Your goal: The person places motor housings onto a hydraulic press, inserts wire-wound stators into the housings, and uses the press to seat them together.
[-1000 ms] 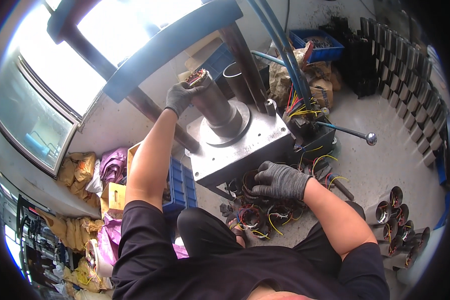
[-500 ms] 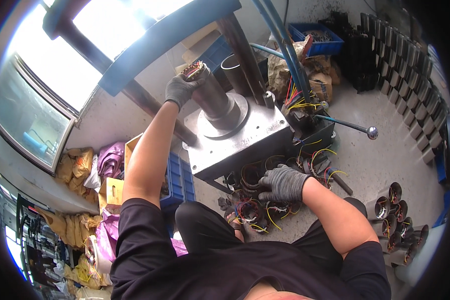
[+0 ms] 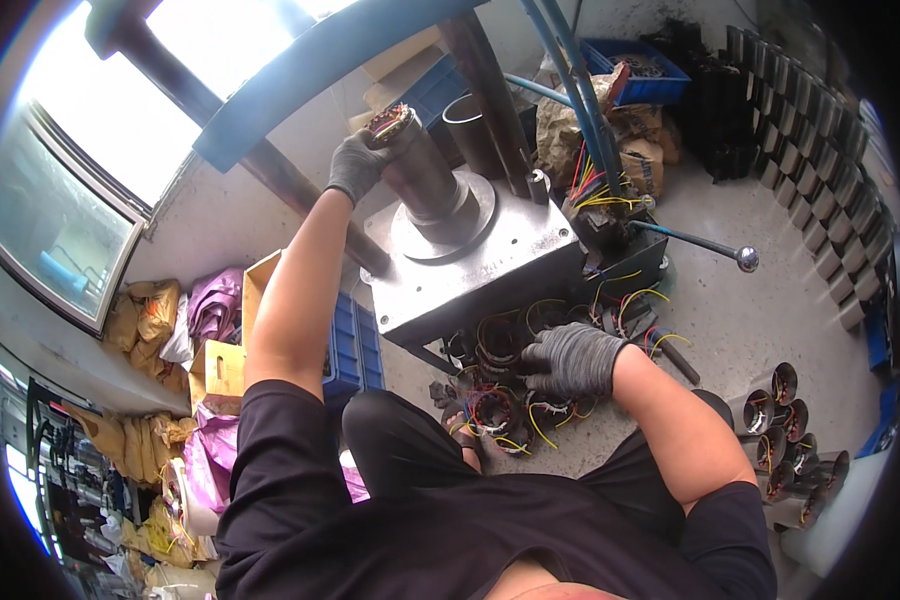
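Note:
A grey metal cylinder (image 3: 417,178) stands on a round flange on the steel press table (image 3: 470,285), with a wound stator core (image 3: 390,122) of copper and coloured wires showing at its top. My left hand (image 3: 358,167), in a grey glove, grips the cylinder's upper rim from the left, fingers partly hidden behind it. My right hand (image 3: 575,358), gloved too, hangs with loosely bent, parted fingers above several wound stators (image 3: 492,410) with red, yellow and blue leads on the floor. Nothing shows in its fingers.
A blue press beam (image 3: 300,75) and dark columns (image 3: 485,100) frame the cylinder. Right of the table juts a lever with a ball end (image 3: 747,259). Metal tubes (image 3: 773,415) stand at the right, stacked casings (image 3: 810,170) along the wall. Blue crates (image 3: 345,345) sit left.
The view has tilted slightly, shifting the scene up. My left hand stays on the cylinder's top, and my right hand has drifted a little to the right over the stators.

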The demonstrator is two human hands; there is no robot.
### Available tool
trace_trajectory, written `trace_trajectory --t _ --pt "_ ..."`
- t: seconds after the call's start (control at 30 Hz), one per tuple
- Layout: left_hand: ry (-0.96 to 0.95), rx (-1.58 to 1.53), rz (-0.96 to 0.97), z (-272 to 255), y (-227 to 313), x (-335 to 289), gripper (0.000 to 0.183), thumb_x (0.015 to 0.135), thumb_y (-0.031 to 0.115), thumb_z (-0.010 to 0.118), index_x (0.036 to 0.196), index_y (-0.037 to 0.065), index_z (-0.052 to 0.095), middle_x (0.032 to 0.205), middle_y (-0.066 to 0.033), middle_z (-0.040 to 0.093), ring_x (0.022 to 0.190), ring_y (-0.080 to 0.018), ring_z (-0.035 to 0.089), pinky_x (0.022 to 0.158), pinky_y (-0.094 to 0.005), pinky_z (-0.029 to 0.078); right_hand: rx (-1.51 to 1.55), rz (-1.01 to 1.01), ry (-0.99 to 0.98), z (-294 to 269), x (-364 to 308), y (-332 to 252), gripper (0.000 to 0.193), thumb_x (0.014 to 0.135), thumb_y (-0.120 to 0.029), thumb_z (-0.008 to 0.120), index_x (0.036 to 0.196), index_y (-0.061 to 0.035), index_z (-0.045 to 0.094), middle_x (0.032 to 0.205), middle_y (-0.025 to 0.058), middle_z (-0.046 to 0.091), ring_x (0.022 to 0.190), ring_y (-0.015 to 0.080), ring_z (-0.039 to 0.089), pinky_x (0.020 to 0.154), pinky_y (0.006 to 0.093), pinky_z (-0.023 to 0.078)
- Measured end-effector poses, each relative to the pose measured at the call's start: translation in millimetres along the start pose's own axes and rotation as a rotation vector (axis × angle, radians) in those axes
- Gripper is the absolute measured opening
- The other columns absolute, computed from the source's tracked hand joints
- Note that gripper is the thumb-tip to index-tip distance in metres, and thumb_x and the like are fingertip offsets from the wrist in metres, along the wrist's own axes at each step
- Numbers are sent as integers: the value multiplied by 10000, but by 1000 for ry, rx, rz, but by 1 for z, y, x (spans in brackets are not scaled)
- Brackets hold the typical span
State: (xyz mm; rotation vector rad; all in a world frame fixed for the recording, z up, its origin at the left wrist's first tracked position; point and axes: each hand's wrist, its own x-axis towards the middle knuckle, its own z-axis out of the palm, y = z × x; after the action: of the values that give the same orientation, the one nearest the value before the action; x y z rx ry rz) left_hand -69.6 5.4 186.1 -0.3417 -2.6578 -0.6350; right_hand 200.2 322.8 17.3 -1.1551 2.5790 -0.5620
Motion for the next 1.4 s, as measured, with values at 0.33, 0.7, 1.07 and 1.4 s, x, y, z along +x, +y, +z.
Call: trace_trajectory --t 0.33,0.7,1.07,1.4 --pt "-389 214 -11 -17 -7 52 597 833 507 791 1188 32 715 1018 -135 752 943 -226 681 869 -364 522 -73 83 -60 -14 -5 -8 500 942 -472 638 1260 -88 685 1134 185 688 1096 371 661 964 475 519" --pt "254 -478 -44 -25 -55 -48 433 968 328 736 1257 10 685 1051 -85 742 925 -144 682 826 -289 532 14 84 529 -37 -20 1 249 826 -254 777 837 -30 667 857 157 621 830 383 629 754 471 526" --pt "90 -689 -791 6 -236 -416 278 984 296 705 1130 61 726 907 -17 709 780 -124 650 719 -288 525 574 181 711 -30 -49 17 223 998 -88 679 1201 4 681 985 40 697 866 110 632 805 277 524" --pt "-146 46 -945 75 -250 -610 452 859 398 729 1123 33 762 1124 -219 733 1092 -359 688 1003 -425 512 356 14 722 -50 -71 -9 260 1032 -88 555 1226 7 699 1318 196 684 1318 306 594 1163 436 410"
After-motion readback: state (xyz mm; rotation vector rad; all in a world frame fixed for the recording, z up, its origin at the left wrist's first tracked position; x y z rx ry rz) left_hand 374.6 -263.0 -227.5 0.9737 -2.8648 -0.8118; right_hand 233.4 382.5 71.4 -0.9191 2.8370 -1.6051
